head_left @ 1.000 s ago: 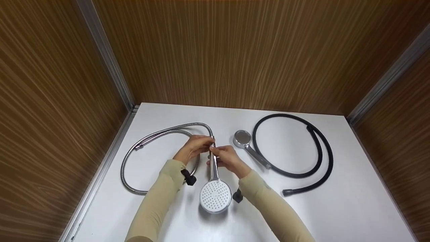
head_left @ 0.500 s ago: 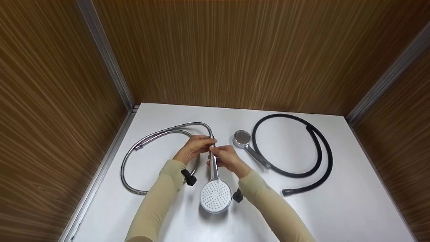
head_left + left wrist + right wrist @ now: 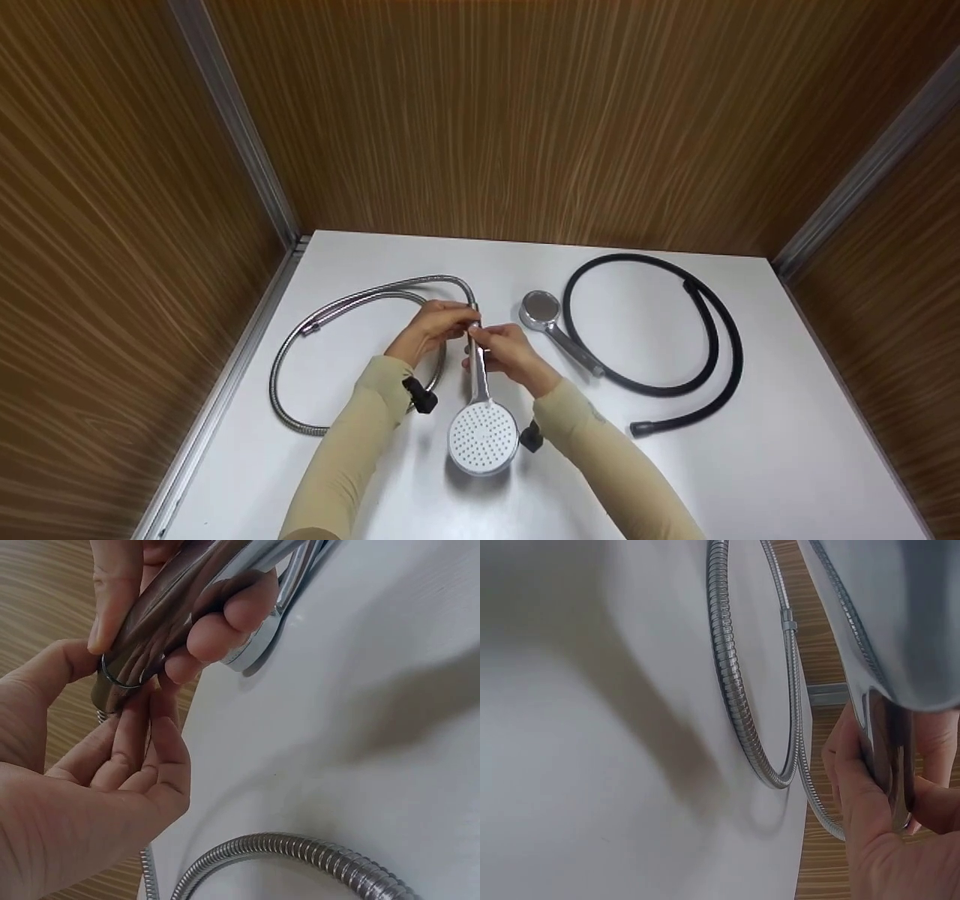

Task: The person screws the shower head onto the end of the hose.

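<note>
My right hand grips the chrome handle of a hand shower head, whose round white spray face is turned up near me. At the far end of that handle, my left hand pinches the end fitting of a silver metal shower hose. The left wrist view shows the fitting right against the handle's end, with a thin dark line between them. From there the hose bends back and loops over the table to the left. In the right wrist view, the shower head's back hides part of the right hand.
A smaller chrome shower head lies right of the hands, its handle end close to a coiled black hose. All this is on a white table, with wood-grain panels standing behind it and at both sides.
The fingertips of my left hand shift slightly around the hose's end fitting, and the hose's bend dips a little. The right hand and shower head stay nearly still.
</note>
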`<action>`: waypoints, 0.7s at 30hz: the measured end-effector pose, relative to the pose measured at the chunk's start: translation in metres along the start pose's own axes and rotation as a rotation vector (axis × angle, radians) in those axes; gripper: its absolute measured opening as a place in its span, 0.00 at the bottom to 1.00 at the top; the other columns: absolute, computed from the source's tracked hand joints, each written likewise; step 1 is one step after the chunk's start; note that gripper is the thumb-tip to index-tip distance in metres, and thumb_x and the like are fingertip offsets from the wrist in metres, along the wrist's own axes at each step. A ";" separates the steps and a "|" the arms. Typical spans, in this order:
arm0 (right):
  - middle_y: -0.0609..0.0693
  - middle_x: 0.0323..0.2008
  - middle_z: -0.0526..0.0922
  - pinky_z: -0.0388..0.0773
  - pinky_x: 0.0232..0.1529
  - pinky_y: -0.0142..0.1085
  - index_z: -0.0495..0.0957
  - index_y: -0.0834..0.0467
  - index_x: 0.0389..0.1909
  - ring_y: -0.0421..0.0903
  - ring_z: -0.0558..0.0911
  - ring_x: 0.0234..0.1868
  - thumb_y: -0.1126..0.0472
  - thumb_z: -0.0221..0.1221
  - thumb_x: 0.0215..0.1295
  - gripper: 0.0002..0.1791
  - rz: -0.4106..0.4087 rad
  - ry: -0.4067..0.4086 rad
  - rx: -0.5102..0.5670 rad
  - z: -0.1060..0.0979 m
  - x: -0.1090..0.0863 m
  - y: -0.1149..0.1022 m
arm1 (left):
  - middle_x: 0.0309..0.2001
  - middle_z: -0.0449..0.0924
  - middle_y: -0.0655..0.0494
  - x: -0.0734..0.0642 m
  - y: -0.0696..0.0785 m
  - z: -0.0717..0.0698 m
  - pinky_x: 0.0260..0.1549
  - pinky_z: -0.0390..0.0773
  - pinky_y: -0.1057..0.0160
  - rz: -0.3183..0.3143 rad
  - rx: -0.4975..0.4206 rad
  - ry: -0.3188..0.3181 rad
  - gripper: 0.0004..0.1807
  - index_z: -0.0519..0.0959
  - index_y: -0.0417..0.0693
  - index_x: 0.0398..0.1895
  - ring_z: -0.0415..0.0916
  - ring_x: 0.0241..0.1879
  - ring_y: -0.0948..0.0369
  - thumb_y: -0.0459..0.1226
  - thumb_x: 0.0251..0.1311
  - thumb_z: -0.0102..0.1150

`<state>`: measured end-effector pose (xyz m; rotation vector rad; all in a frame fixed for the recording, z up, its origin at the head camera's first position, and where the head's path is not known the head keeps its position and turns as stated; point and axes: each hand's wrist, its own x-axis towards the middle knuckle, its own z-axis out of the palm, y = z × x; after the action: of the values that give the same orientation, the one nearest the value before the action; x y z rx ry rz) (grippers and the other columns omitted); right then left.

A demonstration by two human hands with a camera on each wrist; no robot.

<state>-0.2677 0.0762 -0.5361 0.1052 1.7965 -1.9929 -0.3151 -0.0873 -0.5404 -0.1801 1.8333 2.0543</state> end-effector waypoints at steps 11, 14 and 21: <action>0.50 0.26 0.82 0.88 0.31 0.36 0.79 0.66 0.40 0.46 0.89 0.25 0.59 0.57 0.79 0.12 0.016 -0.010 -0.010 -0.003 0.000 -0.002 | 0.31 0.88 0.57 -0.001 0.001 0.001 0.42 0.82 0.63 -0.009 0.042 -0.022 0.04 0.89 0.49 0.34 0.83 0.32 0.64 0.40 0.63 0.71; 0.50 0.26 0.82 0.88 0.32 0.36 0.78 0.64 0.39 0.46 0.89 0.25 0.60 0.57 0.79 0.11 0.016 -0.016 -0.009 -0.003 0.000 -0.002 | 0.30 0.88 0.57 -0.001 0.000 0.002 0.40 0.82 0.64 -0.007 0.040 -0.019 0.06 0.88 0.48 0.34 0.83 0.30 0.65 0.40 0.64 0.73; 0.50 0.27 0.82 0.87 0.32 0.36 0.74 0.75 0.53 0.46 0.89 0.26 0.59 0.57 0.79 0.19 0.019 -0.019 -0.013 -0.003 0.001 -0.002 | 0.27 0.86 0.60 0.000 0.001 0.004 0.36 0.83 0.68 -0.021 0.018 -0.009 0.04 0.87 0.48 0.29 0.81 0.28 0.67 0.35 0.60 0.74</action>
<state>-0.2698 0.0789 -0.5347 0.0982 1.7900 -1.9621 -0.3151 -0.0829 -0.5390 -0.1844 1.8362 2.0207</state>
